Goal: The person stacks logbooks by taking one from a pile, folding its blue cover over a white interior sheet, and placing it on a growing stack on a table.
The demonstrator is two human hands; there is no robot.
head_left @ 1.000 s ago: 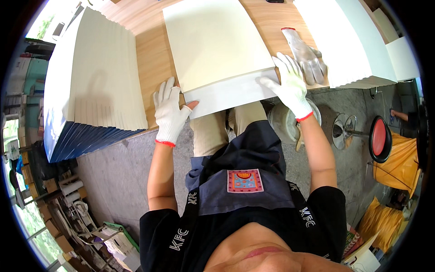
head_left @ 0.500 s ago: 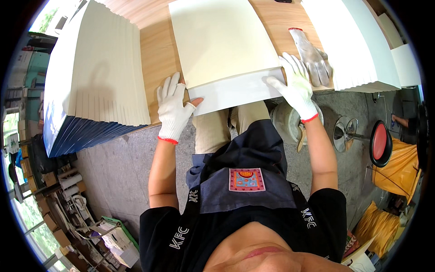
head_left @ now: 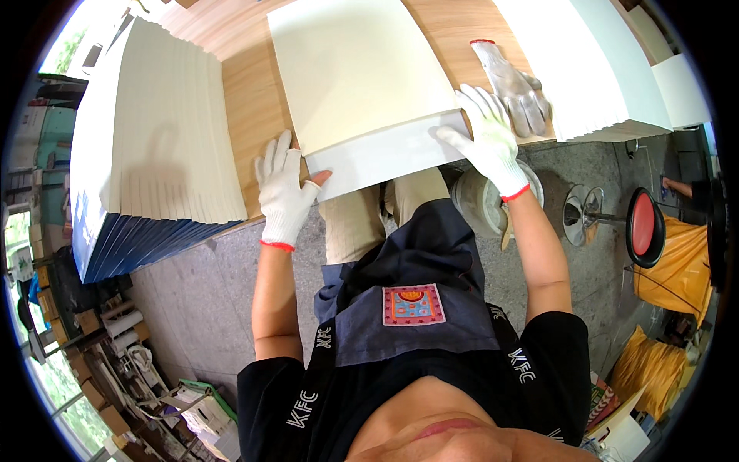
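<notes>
A large cream paper block or sheet lies on the wooden table in front of me, with a whitish-grey strip along its near edge. My left hand, in a white knit glove with bare thumb tip, rests at the near left corner. Its fingers stretch along the block's left side, and the thumb points at the strip's end. On the right side my right hand, also gloved, is spread with its thumb over the strip's right end. Beside its fingertips lies a loose grey-white glove.
To the left stands a leaning row of cream-paged books with blue covers. A white and pale-blue paper stack occupies the right of the table. Below the table edge are a pale bucket and a red-seated stool.
The view has shifted slightly, so the table things appear a little further left. Both hands keep nearly the same places at the block's near corners.
</notes>
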